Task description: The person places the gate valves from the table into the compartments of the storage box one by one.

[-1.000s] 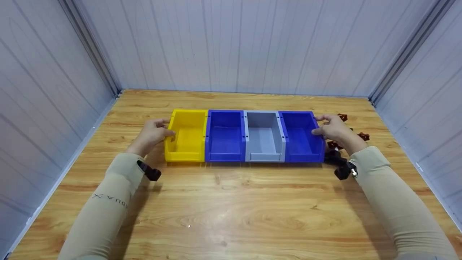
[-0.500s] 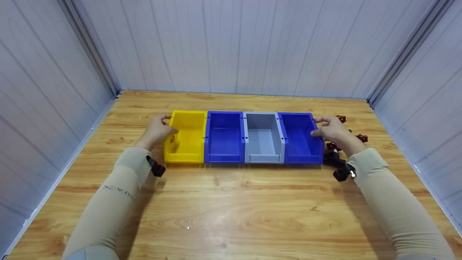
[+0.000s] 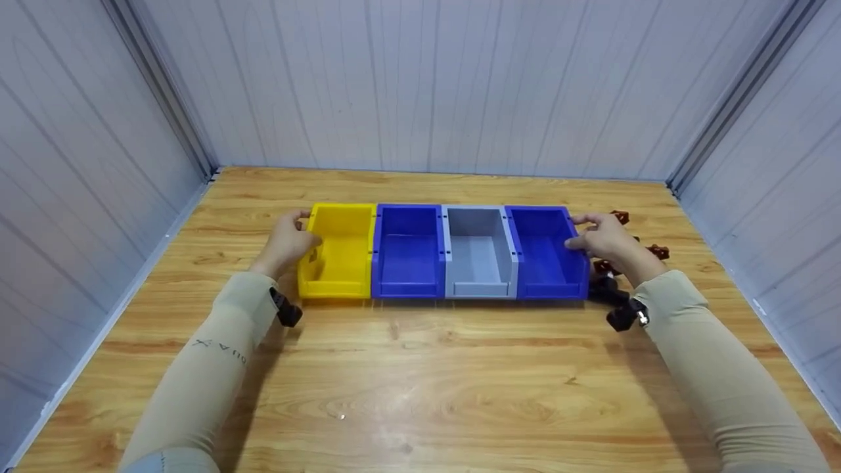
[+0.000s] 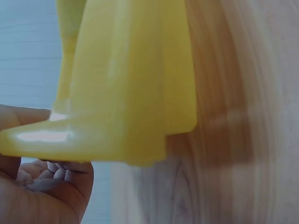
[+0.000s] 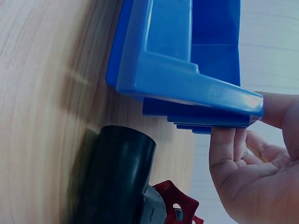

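Bins (image 3: pixel 447 253), four in a row mid-frame, are now clamped at both ends: left hand (image 3: pixel 287 242) has closed onto yellow bin (image 3: pixel 335 253), right hand (image 3: pixel 608 240) on the outer blue bin (image 3: pixel 548 253).

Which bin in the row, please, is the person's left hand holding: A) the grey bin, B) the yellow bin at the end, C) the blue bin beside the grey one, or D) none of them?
B: the left hand grips the outer wall of the yellow bin at the row's end.
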### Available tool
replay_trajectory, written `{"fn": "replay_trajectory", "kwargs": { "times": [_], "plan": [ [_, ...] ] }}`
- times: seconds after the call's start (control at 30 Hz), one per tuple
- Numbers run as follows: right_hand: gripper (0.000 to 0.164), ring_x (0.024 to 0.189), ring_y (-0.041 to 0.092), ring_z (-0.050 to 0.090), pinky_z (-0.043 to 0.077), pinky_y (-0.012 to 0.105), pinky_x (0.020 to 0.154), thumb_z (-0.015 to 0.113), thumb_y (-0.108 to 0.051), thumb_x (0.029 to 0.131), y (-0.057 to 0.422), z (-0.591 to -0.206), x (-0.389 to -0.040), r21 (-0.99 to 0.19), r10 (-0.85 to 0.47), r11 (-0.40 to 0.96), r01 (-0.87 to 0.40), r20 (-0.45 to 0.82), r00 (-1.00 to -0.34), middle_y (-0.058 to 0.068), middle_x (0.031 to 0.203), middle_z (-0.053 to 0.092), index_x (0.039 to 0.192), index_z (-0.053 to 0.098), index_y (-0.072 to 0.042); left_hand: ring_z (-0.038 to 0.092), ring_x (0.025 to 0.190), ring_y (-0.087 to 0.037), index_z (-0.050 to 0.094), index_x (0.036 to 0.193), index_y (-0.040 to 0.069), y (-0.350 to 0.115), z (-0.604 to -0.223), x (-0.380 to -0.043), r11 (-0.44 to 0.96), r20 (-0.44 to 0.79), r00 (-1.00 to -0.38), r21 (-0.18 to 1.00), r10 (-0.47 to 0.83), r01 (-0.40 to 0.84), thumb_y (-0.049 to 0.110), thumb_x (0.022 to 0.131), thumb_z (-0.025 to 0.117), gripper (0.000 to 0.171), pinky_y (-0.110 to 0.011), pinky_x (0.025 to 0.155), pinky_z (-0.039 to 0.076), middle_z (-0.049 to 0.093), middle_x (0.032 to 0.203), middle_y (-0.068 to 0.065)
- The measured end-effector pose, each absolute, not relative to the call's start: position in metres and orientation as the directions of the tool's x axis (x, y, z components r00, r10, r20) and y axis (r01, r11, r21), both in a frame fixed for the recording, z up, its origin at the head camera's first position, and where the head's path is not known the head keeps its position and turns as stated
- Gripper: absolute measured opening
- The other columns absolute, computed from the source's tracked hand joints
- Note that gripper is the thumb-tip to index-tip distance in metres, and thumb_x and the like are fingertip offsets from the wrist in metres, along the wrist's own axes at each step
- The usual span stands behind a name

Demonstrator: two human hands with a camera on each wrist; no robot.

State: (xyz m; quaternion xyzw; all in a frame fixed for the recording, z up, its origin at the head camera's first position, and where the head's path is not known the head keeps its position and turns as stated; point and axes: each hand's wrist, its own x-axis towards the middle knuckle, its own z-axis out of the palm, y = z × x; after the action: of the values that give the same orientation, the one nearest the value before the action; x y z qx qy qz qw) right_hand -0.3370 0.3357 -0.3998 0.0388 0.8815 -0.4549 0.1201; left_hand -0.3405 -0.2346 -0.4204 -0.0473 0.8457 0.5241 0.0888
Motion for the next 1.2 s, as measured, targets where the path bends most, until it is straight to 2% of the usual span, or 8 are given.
{"fn": "replay_trajectory", "kwargs": {
  "times": [0.23,0.37,0.47,0.7,0.83,0.97,1.1,1.2],
  "plan": [
    [0.061,0.085,0.011,0.070,0.059,0.029,0.076,0.074,-0.006,0.099,0.337,-0.396,-0.338,-0.793,-0.056,0.585,0.172,-0.251,-0.966,0.000,0.098,0.071,0.152,0.045,0.006,0.049,0.105,-0.027,0.042,0.162,0.004,-0.231,-0.421,-0.344,0.418,-0.187,-0.982,0.892,-0.004,-0.172,0.000,0.101,0.056,0.063,-0.035,0.085,0.049,0.049,0.124,-0.012],
    [0.069,0.093,0.013,0.072,0.061,0.030,0.081,0.076,-0.010,0.100,0.340,-0.392,-0.338,-0.778,-0.061,0.599,0.189,-0.280,-0.958,0.013,0.119,0.070,0.159,0.042,0.005,0.049,0.103,-0.026,0.042,0.161,0.004,-0.228,-0.420,-0.344,0.393,-0.187,-0.982,0.903,-0.005,-0.174,-0.002,0.099,0.055,0.063,-0.033,0.082,0.049,0.050,0.124,-0.012],
    [0.074,0.100,0.014,0.072,0.062,0.029,0.084,0.074,-0.014,0.103,0.342,-0.389,-0.338,-0.761,-0.075,0.620,0.190,-0.299,-0.951,0.024,0.139,0.062,0.164,0.038,0.005,0.049,0.104,-0.027,0.042,0.161,0.004,-0.227,-0.420,-0.343,0.376,-0.183,-0.983,0.911,-0.001,-0.170,-0.003,0.099,0.055,0.063,-0.034,0.084,0.049,0.051,0.127,-0.014],
    [0.069,0.087,0.005,0.068,0.062,0.022,0.081,0.071,-0.014,0.104,0.350,-0.373,-0.339,-0.755,-0.083,0.641,0.140,-0.249,-0.965,0.027,0.134,0.059,0.159,0.040,0.014,0.045,0.105,-0.027,0.044,0.159,0.004,-0.226,-0.421,-0.343,0.359,-0.174,-0.985,0.919,-0.001,-0.163,-0.006,0.098,0.054,0.063,-0.037,0.086,0.044,0.050,0.137,-0.020],
    [0.068,0.090,0.006,0.068,0.063,0.024,0.085,0.070,-0.019,0.106,0.357,-0.362,-0.339,-0.737,-0.068,0.665,0.121,-0.221,-0.973,0.038,0.150,0.052,0.159,0.042,0.012,0.045,0.113,-0.028,0.044,0.159,0.004,-0.225,-0.421,-0.344,0.363,-0.169,-0.986,0.918,-0.006,-0.159,-0.006,0.097,0.054,0.063,-0.037,0.089,0.045,0.048,0.147,-0.022],
    [0.068,0.088,0.003,0.067,0.062,0.023,0.084,0.072,-0.020,0.105,0.366,-0.354,-0.339,-0.745,-0.053,0.656,0.117,-0.200,-0.978,0.033,0.146,0.056,0.158,0.043,0.011,0.044,0.123,-0.029,0.043,0.160,0.005,-0.225,-0.421,-0.344,0.370,-0.181,-0.983,0.913,-0.008,-0.171,-0.005,0.097,0.054,0.064,-0.039,0.095,0.045,0.046,0.153,-0.022],
    [0.068,0.084,-0.002,0.067,0.061,0.022,0.081,0.074,-0.025,0.104,0.373,-0.348,-0.337,-0.735,-0.018,0.667,0.123,-0.181,-0.983,0.022,0.138,0.062,0.157,0.046,0.009,0.047,0.121,-0.031,0.042,0.160,0.006,-0.224,-0.422,-0.345,0.369,-0.199,-0.980,0.911,-0.004,-0.186,-0.004,0.098,0.054,0.065,-0.041,0.097,0.047,0.048,0.152,-0.023],
    [0.067,0.084,-0.004,0.068,0.061,0.021,0.078,0.074,-0.029,0.104,0.379,-0.344,-0.335,-0.719,0.001,0.685,0.120,-0.163,-0.987,0.021,0.139,0.065,0.156,0.049,0.006,0.044,0.128,-0.032,0.042,0.161,0.006,-0.223,-0.422,-0.346,0.387,-0.199,-0.980,0.903,-0.007,-0.186,-0.003,0.098,0.055,0.065,-0.044,0.105,0.044,0.045,0.155,-0.023]
  ]
}}
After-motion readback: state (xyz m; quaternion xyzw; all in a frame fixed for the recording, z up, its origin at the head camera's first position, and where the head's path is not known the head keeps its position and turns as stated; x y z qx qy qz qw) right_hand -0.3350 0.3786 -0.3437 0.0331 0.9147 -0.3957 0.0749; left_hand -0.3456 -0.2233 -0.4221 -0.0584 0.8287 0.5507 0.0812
